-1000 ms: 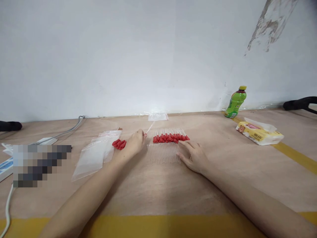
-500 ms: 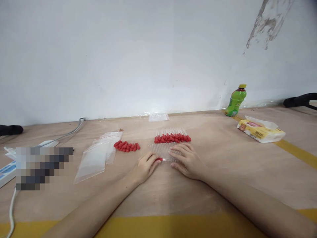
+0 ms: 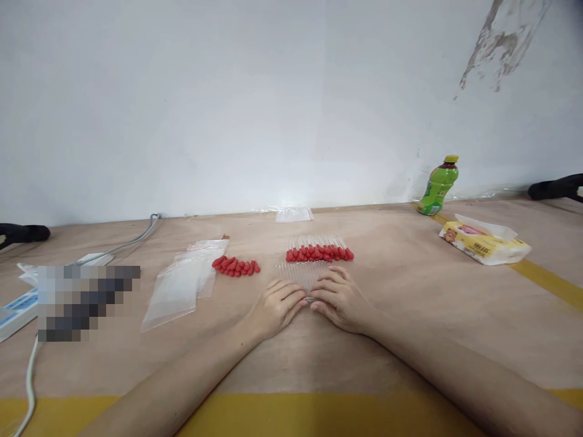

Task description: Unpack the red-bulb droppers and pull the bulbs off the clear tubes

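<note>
My left hand (image 3: 281,308) is closed on a red rubber bulb, only a sliver of which shows at its fingertips. Facing it, my right hand (image 3: 339,301) pinches a clear dropper tube, and the fingertips of both hands nearly meet. Loose clear tubes (image 3: 296,274) lie side by side just beyond my fingers. Farther back is a row of assembled droppers (image 3: 319,252), their red bulbs toward me and their clear stems toward the wall. A small heap of loose red rubber bulbs (image 3: 234,267) lies to the left.
Clear zip bags (image 3: 175,288) lie left of the bulbs, and another small bag (image 3: 294,214) is by the wall. A power strip (image 3: 20,312) and cables are at far left. A green bottle (image 3: 438,187) and a tissue pack (image 3: 485,243) are at right.
My left hand has moved right toward my right hand, closing the gap between them. The bulb and tube are now mostly covered by my fingers. The view has shifted slightly.
</note>
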A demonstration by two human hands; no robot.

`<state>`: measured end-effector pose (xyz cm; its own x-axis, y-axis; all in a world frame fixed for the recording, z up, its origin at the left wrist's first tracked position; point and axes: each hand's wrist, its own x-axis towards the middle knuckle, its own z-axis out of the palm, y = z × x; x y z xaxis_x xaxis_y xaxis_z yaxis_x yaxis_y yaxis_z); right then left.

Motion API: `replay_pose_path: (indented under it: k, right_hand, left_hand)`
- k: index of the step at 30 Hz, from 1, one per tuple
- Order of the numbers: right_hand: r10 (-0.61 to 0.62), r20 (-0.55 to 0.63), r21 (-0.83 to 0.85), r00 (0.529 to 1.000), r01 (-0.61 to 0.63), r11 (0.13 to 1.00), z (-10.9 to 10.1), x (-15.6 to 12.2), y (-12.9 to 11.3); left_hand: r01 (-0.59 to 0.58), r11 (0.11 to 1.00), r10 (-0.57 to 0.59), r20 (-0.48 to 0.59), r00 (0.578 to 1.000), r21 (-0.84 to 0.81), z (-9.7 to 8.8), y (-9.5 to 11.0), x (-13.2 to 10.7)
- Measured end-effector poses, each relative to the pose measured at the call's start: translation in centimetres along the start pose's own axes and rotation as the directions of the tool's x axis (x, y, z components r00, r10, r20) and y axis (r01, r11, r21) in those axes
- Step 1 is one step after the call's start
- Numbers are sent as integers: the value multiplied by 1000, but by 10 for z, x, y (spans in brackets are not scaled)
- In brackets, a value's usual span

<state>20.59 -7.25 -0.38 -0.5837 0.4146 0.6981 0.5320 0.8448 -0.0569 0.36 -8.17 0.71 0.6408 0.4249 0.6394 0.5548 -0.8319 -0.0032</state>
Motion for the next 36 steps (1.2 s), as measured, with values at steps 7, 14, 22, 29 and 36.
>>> replay_pose_path:
  k: [7,14,22,29,36]
  right_hand:
    - [-22,-41,60,999,25,998,1,0,-4]
    - [-79,-62,82,995,84,993,-1,-2,-5]
    - [-152,-95,6,984,154,988,-9,-5,-5]
    - [-210,-78,-42,975,207,977,-11,-8,-3]
    - [9,-219,-101,976,-31,994,-27,-19,34]
  left_hand:
    - [-52,999,52,43,998,3,-2,2,1]
    - [-59,998,57,127,990,10,-4,2,2]
    - [-62,998,59,145,988,16,-8,3,2]
    - [-62,998,63,160,985,-6,-8,3,2]
    - [160,986,-159,-12,987,53,-25,-28,-18]
